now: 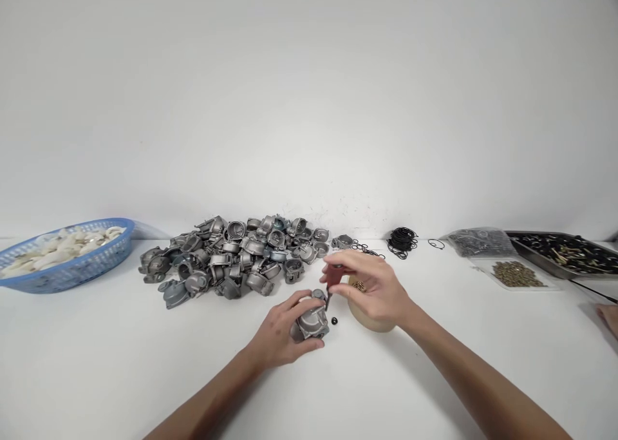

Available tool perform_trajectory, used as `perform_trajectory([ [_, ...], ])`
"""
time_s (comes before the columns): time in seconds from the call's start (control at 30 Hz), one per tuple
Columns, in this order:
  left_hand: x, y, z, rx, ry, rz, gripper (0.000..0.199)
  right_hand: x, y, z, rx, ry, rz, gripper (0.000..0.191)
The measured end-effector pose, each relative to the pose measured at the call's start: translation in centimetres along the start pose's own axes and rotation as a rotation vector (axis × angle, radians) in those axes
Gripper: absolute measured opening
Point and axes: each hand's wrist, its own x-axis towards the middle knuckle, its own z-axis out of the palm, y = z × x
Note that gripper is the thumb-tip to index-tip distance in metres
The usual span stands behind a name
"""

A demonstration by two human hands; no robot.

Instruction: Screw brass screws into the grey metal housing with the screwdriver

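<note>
My left hand (284, 330) is wrapped round a grey metal housing (313, 323) just above the white table. Between the thumb and fingers of my right hand (369, 285) is a small tool with a red handle (334, 275); its dark tip points down at the housing's right edge. A small black ring (335, 321) lies on the table just right of the housing. Partly hidden under my right hand stands a pale round container (369, 321) with small brass parts in it. Left of it, a large heap of grey metal housings (241, 256) lies behind my left hand.
A blue basket (77, 269) of white pieces stands at the far left. Black rings (402, 241) lie behind my right hand. To the right are a bag of metal parts (480, 241), brass parts (517, 274) and a metal tray (555, 265). Another person's hand (609, 317) shows at the right edge.
</note>
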Motion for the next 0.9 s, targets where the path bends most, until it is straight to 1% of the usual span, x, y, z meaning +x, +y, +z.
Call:
perform_trajectory([
  [0.1,0.2,0.1,-1.0,0.034,0.0,-0.043,0.075,0.1,-0.4,-1.0,0.077,0.133,-0.01,0.051],
  [0.13,0.2,0.0,-1.3,0.033,-0.002,-0.055,0.078,0.1,-0.6,-1.3,0.094,0.159,-0.021,0.053],
  [0.2,0.1,-0.2,-1.6,0.049,-0.013,-0.054,0.074,0.0,-0.9,-1.3,0.106,0.177,-0.038,0.056],
  [0.3,0.1,-0.4,-1.6,0.118,-0.02,-0.007,0.065,-0.2,-1.0,-0.7,0.066,0.138,-0.038,0.06],
  [0.43,0.2,-0.4,-1.1,0.147,0.0,0.014,0.066,-0.4,-0.5,0.4,-0.024,0.061,-0.026,0.059],
  [0.53,0.3,-0.3,-0.9,0.12,0.004,0.001,0.065,-0.3,-0.2,0.6,-0.054,0.066,-0.003,0.057],
  [0.9,0.1,-0.2,-0.6,0.029,-0.048,-0.066,0.065,-0.3,0.6,0.7,-0.037,0.102,0.045,0.051],
])
